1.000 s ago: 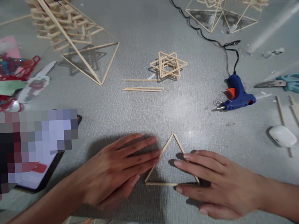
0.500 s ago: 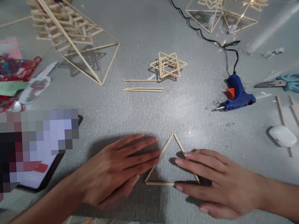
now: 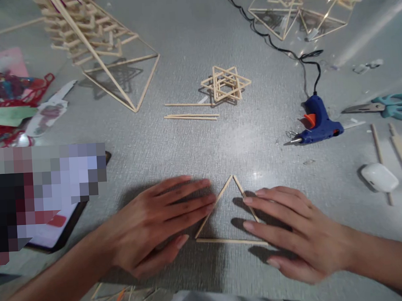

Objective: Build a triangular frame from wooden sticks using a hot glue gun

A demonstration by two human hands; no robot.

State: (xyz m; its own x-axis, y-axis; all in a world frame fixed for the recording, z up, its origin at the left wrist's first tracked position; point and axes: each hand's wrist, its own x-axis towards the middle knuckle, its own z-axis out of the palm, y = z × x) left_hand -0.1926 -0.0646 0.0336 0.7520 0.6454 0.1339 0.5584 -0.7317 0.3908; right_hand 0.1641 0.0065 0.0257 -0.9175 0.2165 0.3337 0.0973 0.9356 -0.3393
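Three thin wooden sticks lie in a triangle on the grey table: a left stick [image 3: 204, 222], a right stick [image 3: 238, 184] and a bottom stick [image 3: 229, 241]. The left and right sticks come close together at the top. My left hand [image 3: 160, 220] is spread flat, its fingertips on the left stick. My right hand [image 3: 292, 229] is open, with fingertips at the right stick, and covers that stick's lower part and the bottom stick's right end. Beyond them lie several loose sticks [image 3: 192, 117] and a stacked star of sticks [image 3: 226, 86].
A blue glue gun [image 3: 321, 121] with a black cord, teal scissors [image 3: 394, 107] and a white case [image 3: 380, 177] lie at right. Stick structures [image 3: 94, 39] stand at the back. A phone [image 3: 53, 234] and coloured scraps [image 3: 10, 115] occupy the left.
My right hand's fingers have shifted slightly up and right, uncovering more of the bottom stick. My left hand stays at the left stick. The whole view has shifted slightly.
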